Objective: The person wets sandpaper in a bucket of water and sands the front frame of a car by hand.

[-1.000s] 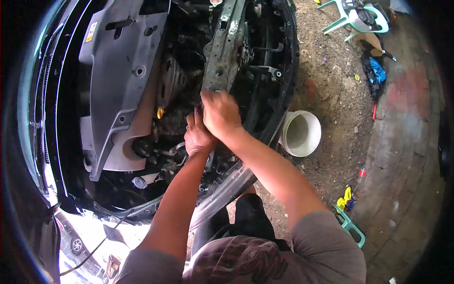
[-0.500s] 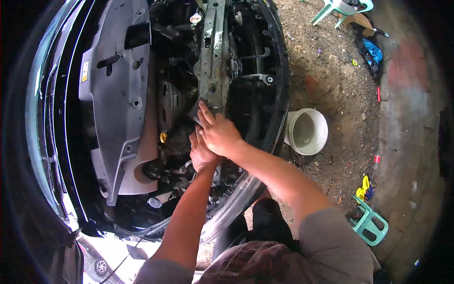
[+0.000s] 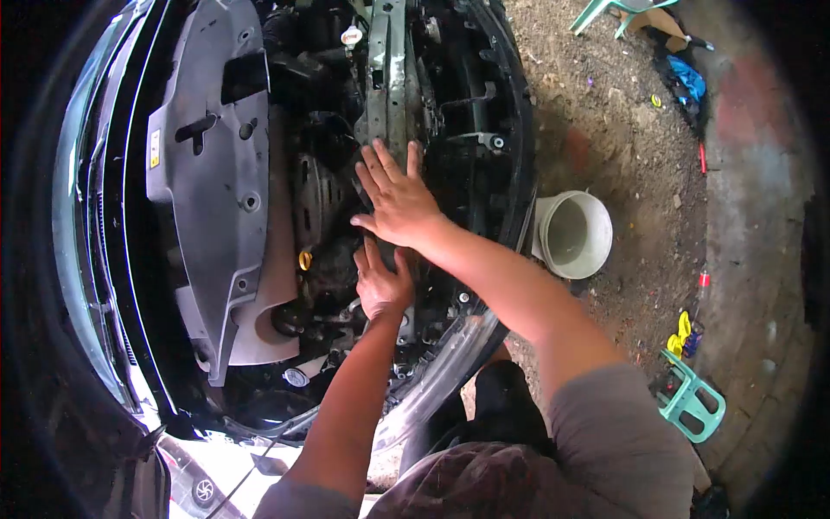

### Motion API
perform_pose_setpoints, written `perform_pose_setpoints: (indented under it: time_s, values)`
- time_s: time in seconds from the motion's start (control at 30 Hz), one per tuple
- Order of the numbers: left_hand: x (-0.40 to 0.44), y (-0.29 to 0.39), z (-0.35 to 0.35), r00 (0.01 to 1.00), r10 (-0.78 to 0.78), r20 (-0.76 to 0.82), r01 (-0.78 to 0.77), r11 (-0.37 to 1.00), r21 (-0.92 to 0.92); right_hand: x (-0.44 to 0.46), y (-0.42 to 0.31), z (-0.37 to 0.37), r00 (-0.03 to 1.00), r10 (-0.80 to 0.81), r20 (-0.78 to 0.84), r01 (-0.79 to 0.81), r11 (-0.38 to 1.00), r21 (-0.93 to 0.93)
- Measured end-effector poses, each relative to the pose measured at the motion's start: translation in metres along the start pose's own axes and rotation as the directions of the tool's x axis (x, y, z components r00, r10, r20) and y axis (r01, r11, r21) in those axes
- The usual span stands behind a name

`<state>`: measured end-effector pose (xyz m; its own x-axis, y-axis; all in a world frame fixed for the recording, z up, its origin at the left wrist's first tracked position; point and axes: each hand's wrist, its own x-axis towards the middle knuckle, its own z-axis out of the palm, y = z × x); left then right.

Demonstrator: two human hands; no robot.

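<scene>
My right hand lies over the metal crossbar at the front of an open car engine bay. Its fingers are spread wide and hold nothing visible. Just below it is my left hand, palm down near the crossbar's lower end. The left thumb stands apart from the fingers, and nothing shows in its grasp. What lies under both palms is hidden. Left of the hands is a yellow-handled dipstick beside dark engine parts.
A large grey plastic cover lies at the left of the bay. A white cap sits near the top. Outside the bumper, a white bucket stands on dirt ground, with a green plastic stool at lower right.
My right hand has spread its fingers and moved slightly up, off the left hand. The left hand's fingers have loosened and parted. The whole view has shifted a little.
</scene>
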<state>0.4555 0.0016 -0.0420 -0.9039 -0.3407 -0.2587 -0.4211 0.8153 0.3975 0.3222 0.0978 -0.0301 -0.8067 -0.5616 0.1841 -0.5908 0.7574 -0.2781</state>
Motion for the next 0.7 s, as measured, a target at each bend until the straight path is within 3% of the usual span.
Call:
perform_pose_setpoints:
  time_s: [0.1, 0.2, 0.27, 0.3, 0.4, 0.43, 0.53, 0.6, 0.67, 0.7]
  values:
    - [0.006, -0.004, 0.0, 0.991, -0.031, 0.127, 0.023, 0.998, 0.06, -0.02, -0.037, 0.004, 0.957, 0.251, 0.147, -0.261, 0.964, 0.051]
    - [0.005, -0.008, 0.002, 0.986, -0.022, 0.163, 0.016, 0.999, 0.037, -0.016, -0.056, 0.001, 0.922, 0.353, 0.161, -0.372, 0.922, 0.106]
    - [0.005, -0.001, -0.004, 0.984, -0.094, 0.149, 0.094, 0.996, 0.006, 0.006, -0.049, 0.008, 0.925, 0.358, 0.132, -0.365, 0.93, 0.04]
    - [0.003, 0.003, -0.008, 0.989, -0.034, 0.146, 0.024, 0.997, 0.07, 0.012, -0.047, 0.009, 0.931, 0.354, 0.094, -0.353, 0.935, -0.031]
    - [0.007, 0.001, -0.006, 0.984, -0.058, 0.169, 0.049, 0.997, 0.057, 0.001, -0.049, -0.002, 0.92, 0.377, 0.109, -0.382, 0.924, 0.026]
    - [0.004, -0.002, -0.003, 0.986, -0.075, 0.146, 0.073, 0.997, 0.016, -0.008, -0.054, -0.009, 0.909, 0.369, 0.195, -0.383, 0.923, 0.04]
    - [0.005, 0.017, -0.019, 0.966, -0.148, 0.211, 0.149, 0.989, 0.01, -0.007, -0.045, 0.002, 0.943, 0.309, 0.119, -0.311, 0.95, -0.004]
    - [0.004, 0.009, -0.013, 0.987, -0.077, 0.143, 0.086, 0.994, -0.061, 0.006, -0.042, 0.006, 0.943, 0.314, 0.108, -0.313, 0.949, -0.033]
    - [0.005, 0.009, -0.014, 0.971, -0.125, 0.205, 0.121, 0.992, 0.031, 0.008, -0.043, 0.005, 0.929, 0.364, 0.062, -0.362, 0.932, -0.034]
    - [0.008, -0.005, -0.002, 0.983, -0.065, 0.172, 0.064, 0.998, 0.011, -0.003, -0.054, -0.002, 0.916, 0.38, 0.13, -0.384, 0.923, 0.009]
